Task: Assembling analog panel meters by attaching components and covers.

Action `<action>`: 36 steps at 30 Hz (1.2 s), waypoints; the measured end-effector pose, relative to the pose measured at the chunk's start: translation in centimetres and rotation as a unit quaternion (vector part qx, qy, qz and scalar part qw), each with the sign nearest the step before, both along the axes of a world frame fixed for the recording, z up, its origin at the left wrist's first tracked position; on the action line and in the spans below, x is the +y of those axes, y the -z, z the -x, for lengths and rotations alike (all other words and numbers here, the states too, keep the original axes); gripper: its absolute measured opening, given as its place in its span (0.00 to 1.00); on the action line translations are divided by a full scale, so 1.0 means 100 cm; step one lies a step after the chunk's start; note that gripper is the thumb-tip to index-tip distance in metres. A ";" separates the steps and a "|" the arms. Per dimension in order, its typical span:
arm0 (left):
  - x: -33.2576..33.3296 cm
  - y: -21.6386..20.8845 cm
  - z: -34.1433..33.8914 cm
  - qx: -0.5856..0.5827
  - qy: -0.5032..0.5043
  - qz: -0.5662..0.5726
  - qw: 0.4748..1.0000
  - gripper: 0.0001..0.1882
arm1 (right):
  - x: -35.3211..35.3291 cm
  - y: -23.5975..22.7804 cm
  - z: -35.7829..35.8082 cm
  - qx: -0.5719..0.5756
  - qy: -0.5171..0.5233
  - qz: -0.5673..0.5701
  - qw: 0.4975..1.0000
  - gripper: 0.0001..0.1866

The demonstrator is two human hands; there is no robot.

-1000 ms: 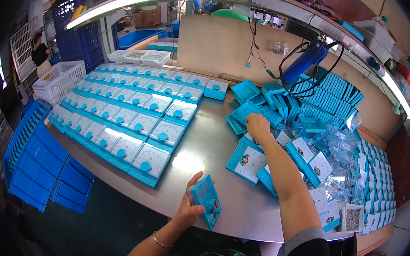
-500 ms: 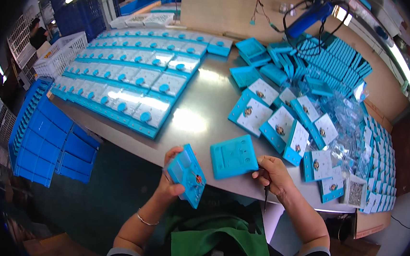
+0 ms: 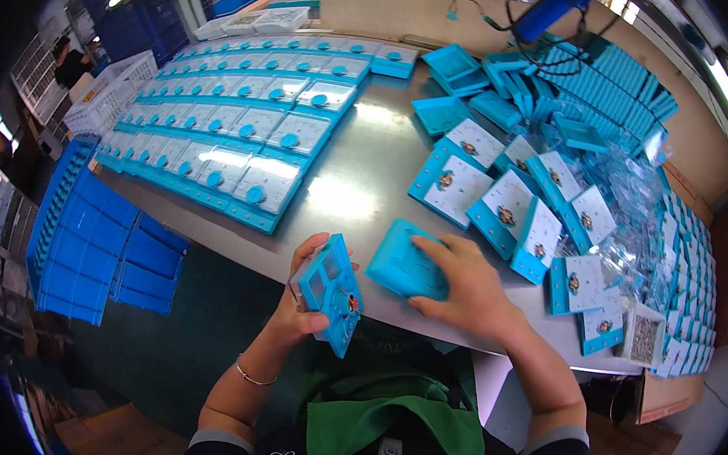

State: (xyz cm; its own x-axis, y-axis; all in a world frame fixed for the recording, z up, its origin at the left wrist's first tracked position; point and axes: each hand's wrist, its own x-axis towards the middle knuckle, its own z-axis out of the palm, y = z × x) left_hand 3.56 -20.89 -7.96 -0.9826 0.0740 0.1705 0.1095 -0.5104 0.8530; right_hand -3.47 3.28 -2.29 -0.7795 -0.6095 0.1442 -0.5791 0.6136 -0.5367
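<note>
My left hand is closed around a teal plastic panel with a rectangular opening and a small coppery part on its face. The panel is tilted nearly upright in front of the table edge. To its right, my right hand grips a teal plastic housing by its right side, thumb near and fingers over the top. The housing is tilted at the table's near edge, its far end turned left. Whether my right palm holds anything else is hidden.
Rows of teal boxes with clear covers and round knobs fill the table's left. On the right lie several white-faced teal units, clear plastic covers, stacked housings and a tray of screws. A blue tool hangs above.
My right hand has moved from the housing's near right corner up over its right side and tilted it. The thin dark tool below that hand no longer shows. My left hand keeps the panel.
</note>
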 end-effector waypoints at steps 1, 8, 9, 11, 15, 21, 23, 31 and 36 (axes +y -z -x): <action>0.001 0.000 0.000 0.004 -0.026 -0.006 1.000 0.55 | 0.004 -0.007 -0.007 0.006 0.019 0.041 0.999 0.39; 0.009 0.014 0.020 0.103 0.001 0.011 0.995 0.53 | 0.012 0.013 -0.020 0.036 0.034 0.009 0.999 0.41; 0.014 0.014 0.021 0.109 -0.001 -0.003 0.994 0.53 | 0.006 0.008 -0.022 -0.011 -0.002 0.105 0.994 0.41; 0.025 0.013 0.023 0.109 -0.009 -0.012 0.994 0.53 | -0.005 0.005 -0.029 -0.084 -0.037 0.216 0.972 0.41; 0.039 0.009 0.023 0.101 -0.019 -0.022 0.994 0.51 | -0.022 0.016 -0.037 -0.090 -0.041 0.235 0.967 0.41; 0.043 0.006 0.020 0.104 -0.006 -0.013 0.994 0.50 | -0.019 0.016 -0.047 -0.124 -0.019 0.260 0.958 0.42; 0.045 0.004 0.016 0.100 -0.009 -0.013 0.995 0.50 | -0.016 0.016 -0.050 -0.128 -0.014 0.261 0.957 0.42; 0.055 -0.001 0.010 0.136 0.017 0.045 0.990 0.50 | 0.002 0.024 -0.065 -0.129 -0.015 0.293 0.947 0.42; 0.061 -0.010 0.010 0.142 0.045 0.034 0.988 0.50 | 0.012 0.025 -0.074 -0.124 -0.021 0.301 0.945 0.43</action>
